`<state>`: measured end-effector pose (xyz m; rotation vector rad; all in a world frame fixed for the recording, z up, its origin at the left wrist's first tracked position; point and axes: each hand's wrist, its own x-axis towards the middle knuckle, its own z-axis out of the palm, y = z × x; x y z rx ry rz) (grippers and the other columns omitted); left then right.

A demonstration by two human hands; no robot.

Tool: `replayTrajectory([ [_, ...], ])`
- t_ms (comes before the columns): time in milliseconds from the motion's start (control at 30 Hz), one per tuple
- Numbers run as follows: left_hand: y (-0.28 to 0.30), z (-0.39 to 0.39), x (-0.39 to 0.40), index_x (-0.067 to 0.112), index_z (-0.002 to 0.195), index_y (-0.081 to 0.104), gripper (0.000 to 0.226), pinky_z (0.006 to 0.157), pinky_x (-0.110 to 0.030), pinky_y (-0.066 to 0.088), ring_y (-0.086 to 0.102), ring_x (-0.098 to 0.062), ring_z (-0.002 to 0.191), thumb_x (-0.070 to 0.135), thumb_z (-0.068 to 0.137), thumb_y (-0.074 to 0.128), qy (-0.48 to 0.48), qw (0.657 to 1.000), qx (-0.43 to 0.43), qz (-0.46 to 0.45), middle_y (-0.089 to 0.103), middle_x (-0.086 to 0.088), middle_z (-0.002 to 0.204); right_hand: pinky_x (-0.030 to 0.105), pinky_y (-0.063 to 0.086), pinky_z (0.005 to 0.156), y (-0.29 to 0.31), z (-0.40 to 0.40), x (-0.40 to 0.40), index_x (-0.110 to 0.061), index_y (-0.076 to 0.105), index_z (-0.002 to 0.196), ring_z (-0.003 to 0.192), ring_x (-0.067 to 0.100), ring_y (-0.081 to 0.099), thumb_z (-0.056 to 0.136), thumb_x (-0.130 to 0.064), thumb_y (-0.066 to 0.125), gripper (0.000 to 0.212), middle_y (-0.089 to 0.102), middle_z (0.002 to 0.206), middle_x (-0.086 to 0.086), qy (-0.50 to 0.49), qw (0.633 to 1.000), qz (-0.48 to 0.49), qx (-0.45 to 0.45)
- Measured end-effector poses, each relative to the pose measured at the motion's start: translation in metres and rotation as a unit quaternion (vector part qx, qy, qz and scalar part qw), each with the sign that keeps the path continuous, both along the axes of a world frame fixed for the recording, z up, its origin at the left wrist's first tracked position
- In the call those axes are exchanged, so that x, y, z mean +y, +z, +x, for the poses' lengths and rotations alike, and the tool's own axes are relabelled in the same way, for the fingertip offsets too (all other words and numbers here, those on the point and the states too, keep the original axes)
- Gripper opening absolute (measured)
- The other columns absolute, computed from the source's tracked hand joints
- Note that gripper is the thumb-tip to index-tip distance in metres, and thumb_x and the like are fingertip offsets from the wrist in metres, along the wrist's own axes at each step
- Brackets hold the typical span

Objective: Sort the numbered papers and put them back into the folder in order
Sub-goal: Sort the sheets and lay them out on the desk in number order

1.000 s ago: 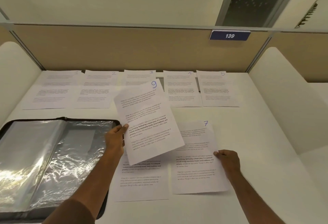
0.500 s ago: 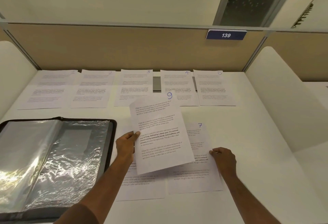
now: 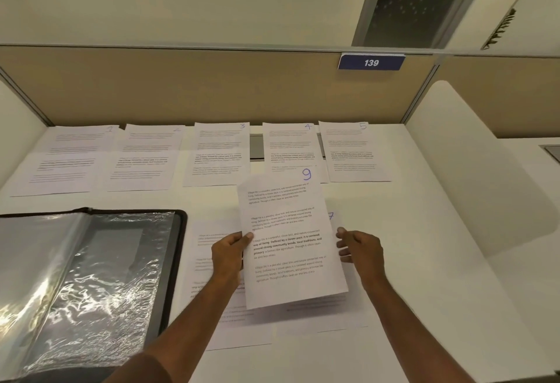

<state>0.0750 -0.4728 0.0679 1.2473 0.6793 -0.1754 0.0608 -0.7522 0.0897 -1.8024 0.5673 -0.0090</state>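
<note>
My left hand pinches the left edge of the paper numbered 9 and holds it above the desk. My right hand hovers by that sheet's right edge, fingers loosely curled, holding nothing. Under the lifted sheet lies the paper numbered 7, mostly hidden. Another sheet lies to its left, its number covered. Papers 1, 2, 3, 4 and 5 lie in a row along the back. The open black folder with clear sleeves sits at the left.
A tan partition with a blue tag reading 139 closes the back of the white desk. White curved side panels stand on both sides. A grey cable slot shows between papers 3 and 4.
My left hand has carried paper 9 rightward, over paper 7. My right hand has lifted off paper 7 and now sits beside the right edge of paper 9.
</note>
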Motion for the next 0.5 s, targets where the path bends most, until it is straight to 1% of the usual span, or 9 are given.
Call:
replayTrajectory([
  [167, 0.002, 0.004, -0.018, 0.004, 0.1, 0.075, 0.012, 0.058, -0.034, 0.061, 0.075, -0.026, 0.073, 0.01, 0.089, 0.075, -0.011, 1.0, -0.009, 0.0, 0.078, -0.013, 0.091, 0.041, 0.063, 0.067, 0.002, 0.006, -0.008, -0.012, 0.076, 0.081, 0.07, 0.028, 0.072, 0.086, -0.022, 0.08, 0.012, 0.076, 0.076, 0.003, 0.003, 1.0, 0.006, 0.008],
  [300, 0.002, 0.008, -0.031, 0.004, 0.099, 0.075, 0.013, 0.065, -0.039, 0.063, 0.074, -0.025, 0.073, 0.01, 0.087, 0.076, -0.022, 1.0, -0.014, 0.005, 0.078, -0.013, 0.092, 0.044, 0.063, 0.069, -0.002, 0.009, -0.021, -0.011, 0.076, 0.078, 0.072, 0.031, 0.071, 0.084, -0.015, 0.081, 0.009, 0.076, 0.076, 0.006, -0.004, 1.0, 0.015, 0.023],
  [400, 0.003, 0.011, -0.042, 0.005, 0.097, 0.075, 0.013, 0.067, -0.04, 0.064, 0.074, -0.026, 0.075, 0.009, 0.086, 0.078, -0.017, 1.0, -0.018, -0.001, 0.078, -0.014, 0.092, 0.049, 0.063, 0.072, -0.004, 0.012, -0.032, -0.011, 0.076, 0.076, 0.074, 0.035, 0.071, 0.086, -0.012, 0.078, 0.01, 0.076, 0.076, 0.007, 0.003, 1.0, 0.004, 0.026],
  [500, 0.002, 0.015, -0.053, 0.007, 0.094, 0.076, 0.011, 0.079, -0.051, 0.059, 0.073, -0.032, 0.082, 0.012, 0.085, 0.08, -0.016, 1.0, -0.018, 0.0, 0.078, -0.013, 0.093, 0.052, 0.062, 0.075, -0.006, 0.013, -0.045, -0.01, 0.075, 0.075, 0.071, 0.027, 0.069, 0.089, -0.01, 0.074, 0.014, 0.076, 0.075, 0.005, 0.012, 0.999, 0.0, 0.031],
])
